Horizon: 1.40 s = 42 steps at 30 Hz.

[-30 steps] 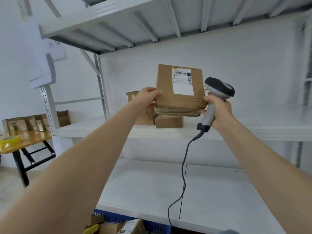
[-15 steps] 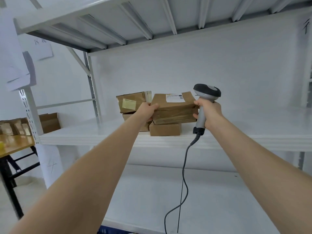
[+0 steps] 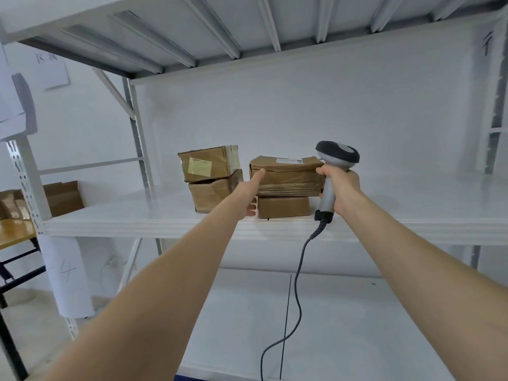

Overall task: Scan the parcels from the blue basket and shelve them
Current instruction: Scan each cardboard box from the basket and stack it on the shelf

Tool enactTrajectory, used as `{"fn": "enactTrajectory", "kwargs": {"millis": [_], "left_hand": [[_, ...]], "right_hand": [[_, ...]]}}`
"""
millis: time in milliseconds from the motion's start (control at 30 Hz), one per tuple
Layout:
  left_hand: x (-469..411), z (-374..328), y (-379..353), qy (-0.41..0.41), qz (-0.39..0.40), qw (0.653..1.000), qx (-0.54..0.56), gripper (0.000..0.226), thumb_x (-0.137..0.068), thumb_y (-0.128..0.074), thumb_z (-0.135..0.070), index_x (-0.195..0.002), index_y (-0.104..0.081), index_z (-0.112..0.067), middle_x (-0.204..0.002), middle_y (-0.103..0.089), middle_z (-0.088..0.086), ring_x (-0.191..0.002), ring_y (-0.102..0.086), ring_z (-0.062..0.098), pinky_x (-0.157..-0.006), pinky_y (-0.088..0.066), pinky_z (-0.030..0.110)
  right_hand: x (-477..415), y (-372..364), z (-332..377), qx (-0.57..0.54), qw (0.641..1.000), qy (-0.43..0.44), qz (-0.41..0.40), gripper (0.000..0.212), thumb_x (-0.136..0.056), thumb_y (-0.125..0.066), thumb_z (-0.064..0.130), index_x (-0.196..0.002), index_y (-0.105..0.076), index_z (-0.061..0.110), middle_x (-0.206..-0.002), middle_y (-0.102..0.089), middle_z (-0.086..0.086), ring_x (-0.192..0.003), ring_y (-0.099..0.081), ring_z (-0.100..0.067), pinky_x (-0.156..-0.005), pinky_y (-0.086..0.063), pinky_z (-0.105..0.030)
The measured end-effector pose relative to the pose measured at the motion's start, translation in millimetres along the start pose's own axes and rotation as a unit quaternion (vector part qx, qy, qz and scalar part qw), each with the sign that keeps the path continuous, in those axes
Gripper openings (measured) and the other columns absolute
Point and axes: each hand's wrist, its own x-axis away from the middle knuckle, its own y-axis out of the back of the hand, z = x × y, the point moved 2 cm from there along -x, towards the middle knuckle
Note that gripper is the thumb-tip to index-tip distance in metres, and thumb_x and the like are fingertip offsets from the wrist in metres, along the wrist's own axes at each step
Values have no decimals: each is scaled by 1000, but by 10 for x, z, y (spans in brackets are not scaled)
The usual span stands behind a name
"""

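Where the head view faces a white metal rack, the middle shelf (image 3: 137,224) carries four brown cardboard items in two stacks, set just beside each other.

- Parcel (image 3: 288,178): flat, taped, with a white label on its top face. It lies level on a small box (image 3: 283,207) and overhangs it on both sides.
- Left hand (image 3: 247,193): holds the parcel's left end, with the thumb stretched up along the front edge and the fingers curled below the overhang, next to the small box.
- Right hand (image 3: 341,188): closed around the grey handle of the scanner (image 3: 336,155), with a fingertip touching the parcel's right edge. The scanner stands upright, its dark head above the parcel's top.
- Cable (image 3: 298,284): hangs from the scanner's handle in front of the lower shelf (image 3: 357,325).
- Left stack: a labelled box (image 3: 209,163) with a yellowish sticker, resting on a creased box (image 3: 211,193).
- Far left: a wooden counter (image 3: 13,232) bears further small brown packages (image 3: 11,204).
- Paper sheets (image 3: 52,72) hang on the wall.
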Motion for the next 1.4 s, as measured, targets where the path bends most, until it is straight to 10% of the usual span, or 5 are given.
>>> {"fn": "enactTrajectory", "kwargs": {"millis": [300, 833, 1033, 1400], "left_hand": [[-105, -171, -30, -149, -106, 983, -30, 54, -91, -58, -34, -138, -41, -13, -114, -53, -2, -104, -53, 20, -90, -44, 31], [363, 132, 38, -167, -86, 951, -244, 68, -89, -58, -25, -145, -25, -6, -144, -32, 15, -115, -46, 27, -83, -38, 30], [651, 385, 275, -168, -97, 922, -335, 71, -90, -60, -26, -146, -23, -6, -143, -31, 16, -124, -43, 34, -86, -39, 33], [1108, 1766, 947, -74, -80, 895, -432, 77, -90, -60, -28, -150, -16, -8, -150, -24, 15, -130, -40, 34, -102, -38, 40]], "right_hand": [[-72, -15, 57, 12, 999, 14, 28, 40, -79, -72, 19, -113, -52, 11, -90, -56, -3, -97, -59, -25, -95, -51, -46], [310, -108, -174, 57, 998, 40, 6, 19, -75, -70, 19, -86, -54, 15, -76, -55, 0, -83, -59, -27, -81, -50, -37], [649, -260, -553, 36, 998, -1, 44, 34, -78, -70, 13, -110, -62, 7, -95, -67, -5, -69, -63, -14, -68, -58, -30], [1496, -589, -1997, 85, 980, -127, 129, 7, -80, -60, 5, -75, -62, 7, -69, -70, -8, -52, -62, -16, -52, -47, -25]]}}
